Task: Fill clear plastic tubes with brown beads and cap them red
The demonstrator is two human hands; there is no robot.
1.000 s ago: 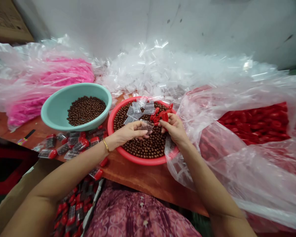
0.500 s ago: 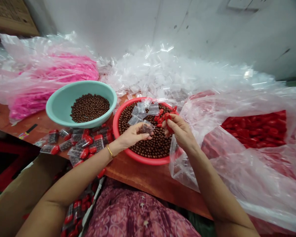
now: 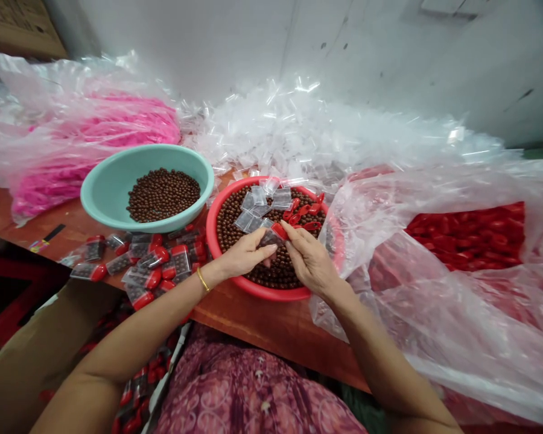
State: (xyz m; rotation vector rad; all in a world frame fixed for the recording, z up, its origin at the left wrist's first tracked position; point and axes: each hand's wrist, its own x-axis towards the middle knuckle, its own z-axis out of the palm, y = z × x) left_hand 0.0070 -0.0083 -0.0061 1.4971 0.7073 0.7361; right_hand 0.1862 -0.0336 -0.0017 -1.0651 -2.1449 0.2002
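Observation:
Over the red basin [image 3: 212,232] of brown beads [image 3: 235,202], my two hands meet. My left hand [image 3: 244,254] is closed on a small clear plastic container [image 3: 268,239] with dark beads inside. Pinched in my right hand [image 3: 310,256] is a red cap [image 3: 279,229], which sits at the container's end. Whether the cap is fully seated I cannot tell. Clear empty containers [image 3: 253,208] and several loose red caps [image 3: 304,211] lie on the beads in the basin, just beyond my fingers.
A turquoise basin [image 3: 95,193] with brown beads stands at left. Capped containers [image 3: 156,259] lie before it, more fill a carton [image 3: 40,361] below. A bag of red caps [image 3: 470,238] is at right, a bag of pink pieces [image 3: 131,123] at left, clear containers [image 3: 289,129] heaped behind.
My right hand has moved left and down with a red cap and brought it to the container in my left hand. My left hand has barely moved.

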